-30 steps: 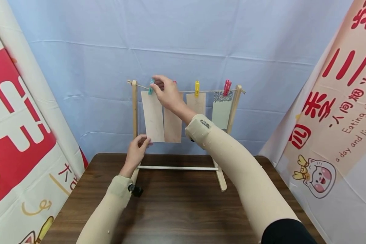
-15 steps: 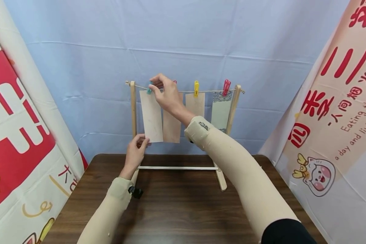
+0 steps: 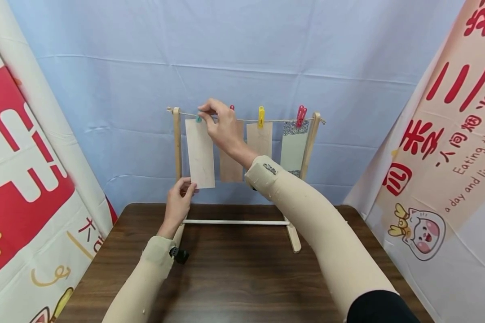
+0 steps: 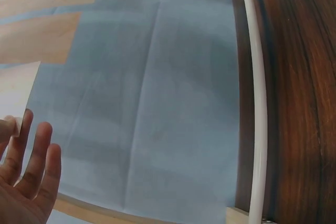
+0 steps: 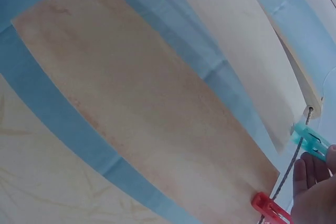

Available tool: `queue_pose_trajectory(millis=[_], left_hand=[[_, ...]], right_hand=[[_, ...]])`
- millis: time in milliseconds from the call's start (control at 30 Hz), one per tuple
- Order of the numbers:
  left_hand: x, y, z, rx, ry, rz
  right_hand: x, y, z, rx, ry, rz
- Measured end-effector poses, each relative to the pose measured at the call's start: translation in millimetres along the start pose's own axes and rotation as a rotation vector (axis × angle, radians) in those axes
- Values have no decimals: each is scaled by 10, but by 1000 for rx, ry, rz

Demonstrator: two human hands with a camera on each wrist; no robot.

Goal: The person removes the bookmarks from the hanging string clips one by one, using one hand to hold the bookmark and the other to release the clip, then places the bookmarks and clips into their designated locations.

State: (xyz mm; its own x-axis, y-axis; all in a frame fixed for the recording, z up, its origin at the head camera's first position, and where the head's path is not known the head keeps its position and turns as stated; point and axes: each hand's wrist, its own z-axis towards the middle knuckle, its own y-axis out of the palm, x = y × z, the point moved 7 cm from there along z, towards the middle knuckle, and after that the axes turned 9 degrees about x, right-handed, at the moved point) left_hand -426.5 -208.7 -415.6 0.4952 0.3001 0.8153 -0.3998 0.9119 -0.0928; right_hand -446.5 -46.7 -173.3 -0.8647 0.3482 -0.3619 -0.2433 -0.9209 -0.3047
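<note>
At upper centre, the right hand (image 3: 222, 123) pinches a teal clothespin (image 3: 198, 119) on the string (image 3: 279, 120), while the left hand (image 3: 180, 199) pinches the bottom corner of the leftmost paper strip (image 3: 200, 152). If the clothespin lets go unevenly, that strip could slip or tear. Four strips and four clothespins hang on one wooden rack (image 3: 178, 143) on the worktop (image 3: 234, 278).

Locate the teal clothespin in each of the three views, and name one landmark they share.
Head: the teal clothespin is on the string at the rack's left end, pinched by the right hand above the leftmost card.
Left wrist: not in it.
Right wrist: the teal clothespin is at the right edge, by the fingertips.
Shared landmark: the wooden rack.
</note>
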Motion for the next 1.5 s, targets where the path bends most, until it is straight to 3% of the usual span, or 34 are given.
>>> queue_pose_trajectory(millis=[533,900,1167,1500], left_hand=[[-15,-89,-139,5,-12,45],[-2,-165,-249,39,35,59],[-3,-209,-338,50,19,54],[4,-270,-444,111,18,67]], right_hand=[[-125,-95,-111,94,-123,5],[-178,-158,-314,92,-120,85],[-135,-259,-513,47,-80,61],[-90,-345,-725,36,-81,86]])
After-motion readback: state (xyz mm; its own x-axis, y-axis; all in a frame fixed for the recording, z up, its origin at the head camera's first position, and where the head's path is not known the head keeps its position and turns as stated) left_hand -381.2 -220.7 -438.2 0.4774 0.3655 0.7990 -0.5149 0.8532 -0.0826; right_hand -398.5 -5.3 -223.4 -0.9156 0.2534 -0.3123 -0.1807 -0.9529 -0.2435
